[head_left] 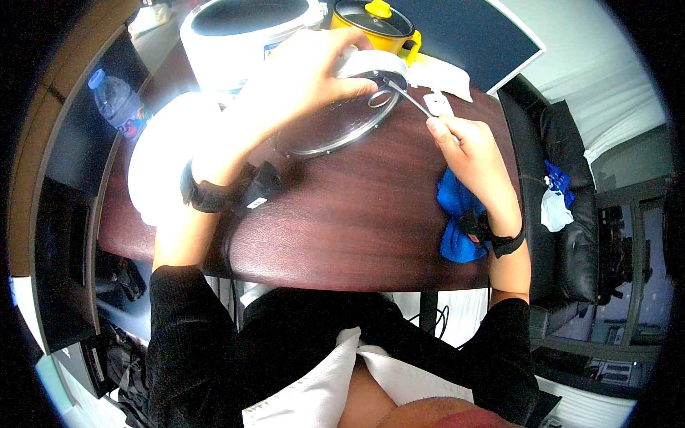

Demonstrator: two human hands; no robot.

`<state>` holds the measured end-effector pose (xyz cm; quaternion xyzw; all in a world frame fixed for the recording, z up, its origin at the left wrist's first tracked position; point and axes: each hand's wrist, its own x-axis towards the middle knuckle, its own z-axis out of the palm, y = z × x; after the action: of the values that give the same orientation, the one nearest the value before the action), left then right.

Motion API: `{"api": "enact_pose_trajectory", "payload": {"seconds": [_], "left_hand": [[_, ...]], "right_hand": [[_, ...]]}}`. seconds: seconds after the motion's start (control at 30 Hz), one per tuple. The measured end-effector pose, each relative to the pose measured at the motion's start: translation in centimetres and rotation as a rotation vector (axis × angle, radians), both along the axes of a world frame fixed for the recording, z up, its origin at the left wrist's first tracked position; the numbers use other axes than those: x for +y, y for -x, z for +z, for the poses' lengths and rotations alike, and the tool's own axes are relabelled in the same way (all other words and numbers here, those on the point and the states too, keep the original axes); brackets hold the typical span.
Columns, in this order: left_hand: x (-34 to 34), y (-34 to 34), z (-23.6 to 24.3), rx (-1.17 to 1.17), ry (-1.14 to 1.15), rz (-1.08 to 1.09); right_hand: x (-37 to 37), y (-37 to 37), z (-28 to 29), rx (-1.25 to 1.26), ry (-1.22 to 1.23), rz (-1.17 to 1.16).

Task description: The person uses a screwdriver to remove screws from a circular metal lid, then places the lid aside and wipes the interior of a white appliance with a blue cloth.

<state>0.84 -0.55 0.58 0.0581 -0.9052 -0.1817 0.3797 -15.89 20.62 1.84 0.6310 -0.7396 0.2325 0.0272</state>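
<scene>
My left hand [314, 75] is closed around the white curved part [365, 61] of a round clear lid [328, 135] with a shiny rim. The lid is tilted over the brown table [342, 221], and part of it is hidden under my hand and forearm. In my closed right hand [474, 146] is a screwdriver [412, 98] with a thin metal shaft, its handle mostly covered by my fingers. The shaft points up and left, and its tip meets the underside of the white part, beside my left thumb.
Behind the lid stand a white pot [214, 60] and a yellow lidded pot [410, 51]. A plastic bottle [118, 103] and a bright white rounded object [168, 153] are at the left. White paper [446, 77], a small white item [438, 105] and a blue cloth [457, 239] lie at the right.
</scene>
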Motion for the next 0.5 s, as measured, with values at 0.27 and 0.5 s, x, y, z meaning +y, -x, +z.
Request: {"api": "enact_pose_trajectory", "payload": {"seconds": [0.27,0.5], "left_hand": [[0.01,0.48,-0.36,0.007,0.049,0.012],[0.44,0.43,-0.10,-0.009,0.000,0.026]], "right_hand": [[-0.41,-0.34,0.17,0.055,0.032,-0.034],[-0.51,-0.67,0.35,0.094,0.013,-0.060]]}}
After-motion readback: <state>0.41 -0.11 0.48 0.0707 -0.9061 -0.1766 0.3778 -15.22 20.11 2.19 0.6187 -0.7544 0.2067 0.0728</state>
